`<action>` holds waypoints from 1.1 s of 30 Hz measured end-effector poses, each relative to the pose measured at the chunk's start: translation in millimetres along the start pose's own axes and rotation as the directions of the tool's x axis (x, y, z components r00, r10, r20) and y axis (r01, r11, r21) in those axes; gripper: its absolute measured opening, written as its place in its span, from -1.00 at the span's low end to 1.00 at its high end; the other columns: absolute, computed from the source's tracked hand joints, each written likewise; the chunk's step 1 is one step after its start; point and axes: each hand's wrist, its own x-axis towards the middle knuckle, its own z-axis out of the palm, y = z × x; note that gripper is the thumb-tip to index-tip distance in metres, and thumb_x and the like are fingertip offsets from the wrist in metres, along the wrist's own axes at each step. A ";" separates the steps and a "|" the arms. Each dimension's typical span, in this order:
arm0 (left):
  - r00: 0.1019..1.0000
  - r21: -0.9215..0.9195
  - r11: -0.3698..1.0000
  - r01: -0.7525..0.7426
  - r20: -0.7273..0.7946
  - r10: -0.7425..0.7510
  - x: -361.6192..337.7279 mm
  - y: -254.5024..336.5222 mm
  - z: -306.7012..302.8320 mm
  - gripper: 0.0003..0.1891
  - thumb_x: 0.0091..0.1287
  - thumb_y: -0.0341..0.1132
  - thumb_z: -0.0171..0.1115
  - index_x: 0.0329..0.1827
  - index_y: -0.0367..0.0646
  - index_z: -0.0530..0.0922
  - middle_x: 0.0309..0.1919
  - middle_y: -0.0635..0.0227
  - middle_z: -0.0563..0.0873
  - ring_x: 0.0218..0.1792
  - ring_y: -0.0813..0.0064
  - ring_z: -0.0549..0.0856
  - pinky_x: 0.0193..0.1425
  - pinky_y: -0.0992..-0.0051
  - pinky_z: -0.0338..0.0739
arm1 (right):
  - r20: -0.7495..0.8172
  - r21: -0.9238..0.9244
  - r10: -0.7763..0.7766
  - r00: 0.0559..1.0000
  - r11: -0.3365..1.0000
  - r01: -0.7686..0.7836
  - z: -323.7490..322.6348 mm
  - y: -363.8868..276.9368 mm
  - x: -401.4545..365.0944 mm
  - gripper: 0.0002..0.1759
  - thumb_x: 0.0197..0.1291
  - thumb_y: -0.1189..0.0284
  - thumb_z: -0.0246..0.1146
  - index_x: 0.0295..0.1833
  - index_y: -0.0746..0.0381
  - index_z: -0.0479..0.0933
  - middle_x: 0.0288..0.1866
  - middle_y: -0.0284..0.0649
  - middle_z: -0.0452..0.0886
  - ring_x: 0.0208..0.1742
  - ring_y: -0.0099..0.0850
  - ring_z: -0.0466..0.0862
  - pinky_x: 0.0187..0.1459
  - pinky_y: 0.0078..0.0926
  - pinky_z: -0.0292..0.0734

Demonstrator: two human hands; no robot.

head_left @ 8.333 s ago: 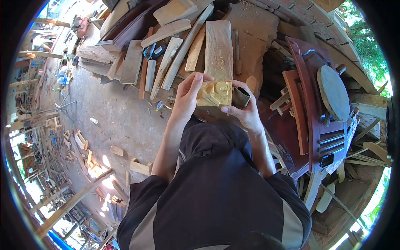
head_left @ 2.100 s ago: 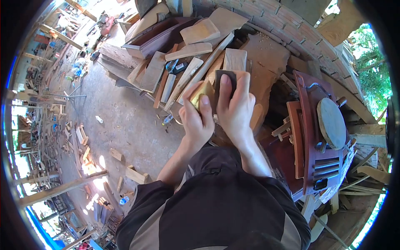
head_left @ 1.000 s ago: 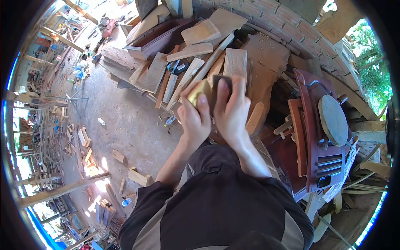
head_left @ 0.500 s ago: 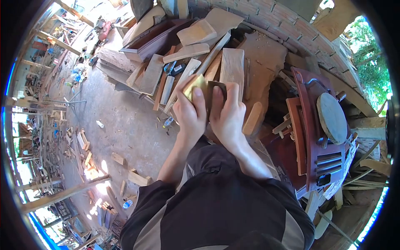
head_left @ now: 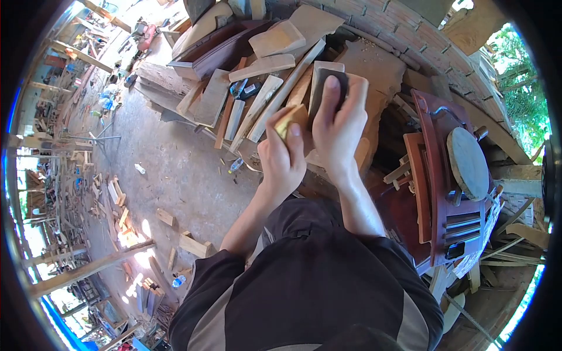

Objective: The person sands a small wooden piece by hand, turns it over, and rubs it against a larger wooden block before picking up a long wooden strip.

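Near the centre, my left hand (head_left: 282, 153) is closed round a small yellowish block (head_left: 288, 121), its thumb lying on the lit face. My right hand (head_left: 341, 126) grips a dark flat piece (head_left: 328, 88), thumb pressed on its front and fingers behind it. The dark piece sits higher and to the right of the yellowish block, with a gap between the two. Behind both hands lies a heap of wooden offcuts, among them a long pale strip (head_left: 281, 93) and a flat board (head_left: 212, 98).
A reddish-brown wooden piece of furniture (head_left: 430, 175) with a round wooden disc (head_left: 467, 164) stands at the right. A dark wooden box (head_left: 216, 52) lies behind the heap. Wood scraps and a bottle (head_left: 236, 165) are at the left, on the concrete floor (head_left: 175, 181).
My right hand has moved up and right with the dark piece. My left hand has shifted slightly right and down, and the two held pieces are now farther apart.
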 end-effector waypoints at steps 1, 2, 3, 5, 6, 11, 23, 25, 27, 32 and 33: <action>0.998 -0.055 0.998 0.016 -0.060 -0.020 2.8 0.7 0.3 -0.67 0.65 -0.29 0.03 0.29 -0.37 0.39 -0.28 0.06 0.77 -0.30 0.22 0.84 -0.22 0.38 0.66 | -0.081 0.096 -0.011 0.997 0.995 0.019 1.1 -1.9 2.5 -0.76 0.58 0.35 0.14 0.07 0.33 0.39 -0.39 0.15 0.64 -0.38 0.05 0.74 -0.37 -0.11 0.58; 0.993 -0.121 0.988 0.097 -0.059 -0.104 2.4 6.2 -2.3 -0.66 0.68 -0.26 -0.01 0.29 -0.38 0.40 -0.21 0.03 0.77 -0.22 0.26 0.83 -0.15 0.39 0.66 | -0.051 0.174 0.132 0.990 0.977 -0.121 -5.0 -6.7 -1.2 -0.72 0.60 0.31 0.14 0.09 0.33 0.37 -0.21 0.06 0.65 -0.24 -0.25 0.74 -0.21 -0.28 0.58; 0.992 -0.117 0.988 0.097 -0.067 -0.105 3.5 6.8 -3.5 -0.66 0.68 -0.26 -0.01 0.29 -0.38 0.40 -0.21 0.03 0.77 -0.22 0.26 0.83 -0.15 0.39 0.66 | -0.045 0.178 0.128 0.991 0.977 -0.118 -6.1 -5.0 -2.9 -0.72 0.60 0.31 0.14 0.09 0.33 0.37 -0.21 0.06 0.65 -0.24 -0.25 0.74 -0.21 -0.28 0.58; 0.988 -0.161 0.980 0.121 -0.080 -0.135 3.5 7.6 -6.9 -0.64 0.69 -0.24 -0.04 0.29 -0.39 0.41 -0.13 0.00 0.76 -0.15 0.26 0.81 -0.06 0.38 0.64 | -0.087 0.380 0.243 0.966 0.904 -0.193 -7.7 -0.9 -7.3 -0.71 0.62 0.30 0.13 0.12 0.33 0.35 -0.10 -0.15 0.59 -0.14 -0.53 0.63 -0.12 -0.47 0.55; 0.981 -0.166 0.973 0.163 -0.078 -0.178 5.2 14.1 -8.7 -0.62 0.71 -0.20 -0.07 0.30 -0.38 0.41 -0.07 0.01 0.74 -0.09 0.31 0.77 0.02 0.39 0.62 | 0.025 0.511 0.347 0.938 0.802 -0.310 -14.0 -3.3 -10.8 -0.69 0.61 0.32 0.16 0.18 0.31 0.30 -0.04 -0.28 0.51 -0.06 -0.63 0.52 -0.01 -0.61 0.50; 0.979 -0.174 0.973 0.155 -0.102 -0.174 7.2 17.8 -11.2 -0.59 0.72 -0.14 -0.10 0.31 -0.36 0.41 -0.04 0.07 0.72 -0.05 0.36 0.73 0.06 0.43 0.58 | 0.016 0.592 0.271 0.962 0.773 -0.227 -21.5 -7.1 -16.4 -0.60 0.53 0.42 0.27 0.26 0.31 0.25 -0.01 -0.25 0.53 -0.04 -0.63 0.54 -0.01 -0.64 0.52; 0.984 -0.179 0.978 0.111 -0.115 -0.133 5.1 20.8 -7.9 -0.62 0.69 -0.20 -0.05 0.31 -0.37 0.41 0.03 0.02 0.70 0.02 0.27 0.73 0.12 0.36 0.58 | 0.209 0.549 0.236 0.949 0.774 -0.314 -33.5 -14.5 -17.8 -0.60 0.48 0.44 0.33 0.14 0.33 0.24 -0.10 -0.23 0.62 -0.11 -0.65 0.61 -0.14 -0.61 0.59; 0.982 -0.170 0.976 0.134 -0.112 -0.155 4.9 21.3 -8.4 -0.62 0.69 -0.20 -0.05 0.31 -0.38 0.41 0.05 0.01 0.70 0.03 0.26 0.73 0.13 0.35 0.58 | 0.207 0.512 0.207 0.956 0.810 -0.286 -31.1 -10.1 -20.0 -0.57 0.46 0.42 0.35 0.14 0.36 0.26 -0.15 -0.18 0.66 -0.19 -0.61 0.64 -0.21 -0.58 0.61; 0.982 -0.163 0.980 0.112 -0.133 -0.135 4.4 16.7 -7.0 -0.62 0.69 -0.20 -0.03 0.31 -0.37 0.41 0.05 0.03 0.69 0.02 0.29 0.73 0.12 0.36 0.59 | 0.200 0.461 0.183 0.962 0.849 -0.258 -30.7 -9.8 -20.7 -0.57 0.45 0.41 0.36 0.15 0.37 0.28 -0.19 -0.15 0.68 -0.23 -0.57 0.67 -0.24 -0.56 0.61; 0.947 -0.266 0.954 0.137 -0.246 -0.205 16.3 12.3 -11.9 -0.59 0.58 -0.37 0.22 0.36 -0.34 0.33 0.06 0.13 0.63 0.02 0.48 0.70 0.08 0.50 0.63 | 0.370 0.256 0.148 0.917 0.933 -0.254 -32.9 -8.8 -25.7 -0.56 0.42 0.41 0.36 0.19 0.39 0.32 -0.37 -0.09 0.71 -0.41 -0.42 0.75 -0.40 -0.48 0.60; 0.947 -0.265 0.954 0.137 -0.247 -0.205 18.4 12.9 -14.3 -0.59 0.58 -0.37 0.22 0.36 -0.34 0.33 0.06 0.13 0.63 0.02 0.48 0.70 0.08 0.50 0.63 | 0.371 0.256 0.147 0.917 0.933 -0.254 -31.4 -3.9 -29.4 -0.56 0.42 0.41 0.36 0.19 0.39 0.32 -0.37 -0.09 0.71 -0.41 -0.42 0.75 -0.40 -0.48 0.60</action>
